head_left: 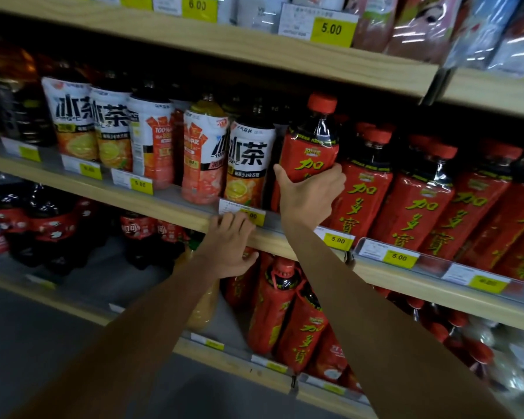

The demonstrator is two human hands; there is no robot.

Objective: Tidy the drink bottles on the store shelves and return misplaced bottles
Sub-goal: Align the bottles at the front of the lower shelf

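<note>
Red-labelled bottle [312,149], with a red cap, dark drink and yellow characters on its wrap, shows just above the centre of the view, toward 1 o'clock. It is at the front of the middle shelf [176,211], roughly upright. The right hand [310,195] grips its lower half, with the thumb on the label's 9 o'clock side and the fingers curled round the 3 o'clock side. The hand hides the bottle's base, so I cannot tell whether it stands on the shelf or is lifted. Its cap sits higher than its neighbours' caps.

At the bottle's 9 o'clock, just beside it, stands an iced tea bottle [248,167] with a white, black and orange label. A line of similar tea bottles [76,122] runs on toward the left edge. At its 3 o'clock, a row of matching red bottles [415,204] fills the shelf to the right edge.

The left hand [230,246], at 7 o'clock from the right hand, holds the front edge of the same shelf. Its bent fingers lie over a yellow price tag [251,215] and its thumb is tucked under the wood.

On the lower shelf [109,279], cola bottles [52,225] stand at 9 o'clock in the view and more red bottles [273,306] at 6 o'clock. The upper shelf [224,46], at 12 o'clock, carries shiny packets [421,28].
</note>
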